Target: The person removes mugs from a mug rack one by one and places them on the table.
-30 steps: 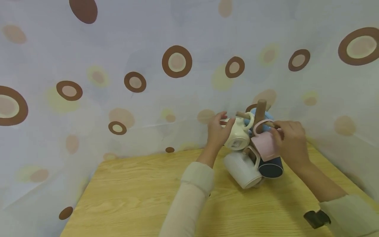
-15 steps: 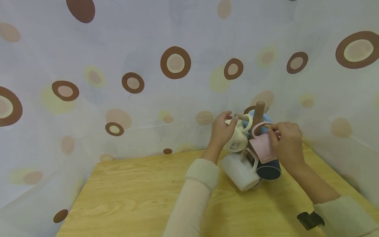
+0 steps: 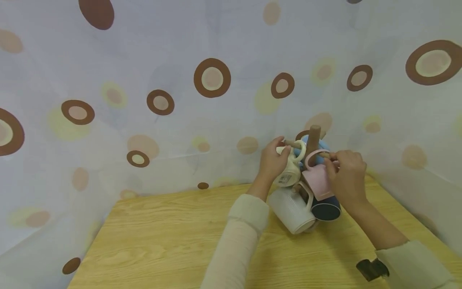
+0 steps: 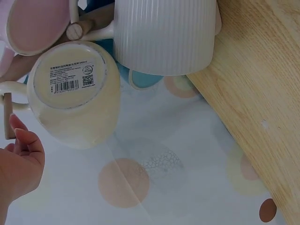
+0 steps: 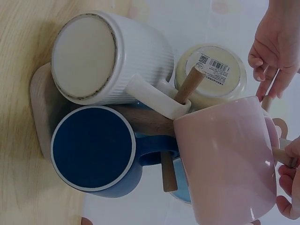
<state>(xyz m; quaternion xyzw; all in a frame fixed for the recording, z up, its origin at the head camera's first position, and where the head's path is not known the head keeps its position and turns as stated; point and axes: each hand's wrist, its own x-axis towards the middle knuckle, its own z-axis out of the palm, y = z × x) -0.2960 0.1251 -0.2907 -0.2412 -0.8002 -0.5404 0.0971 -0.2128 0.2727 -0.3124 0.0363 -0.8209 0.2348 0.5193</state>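
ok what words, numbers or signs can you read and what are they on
Label on the base of the cream mug: several printed lines, too small to read reliably.
Same label: barcode, QR code and round mark; barcode digits too blurred to read.
I see no other text.

you face a pale, greyish-white covering (image 3: 231, 36), printed with brown-rimmed circles (image 3: 212, 78), solid brown ovals (image 3: 96, 14) and blurred peach and yellow spots (image 3: 266, 99). to your right it turns a corner and runs along that side too. below you spreads a yellowish, wood-grained table (image 3: 162, 241), its far edge close to the covering. your light is soft, with faint shadows (image 3: 337, 247) on the grain.
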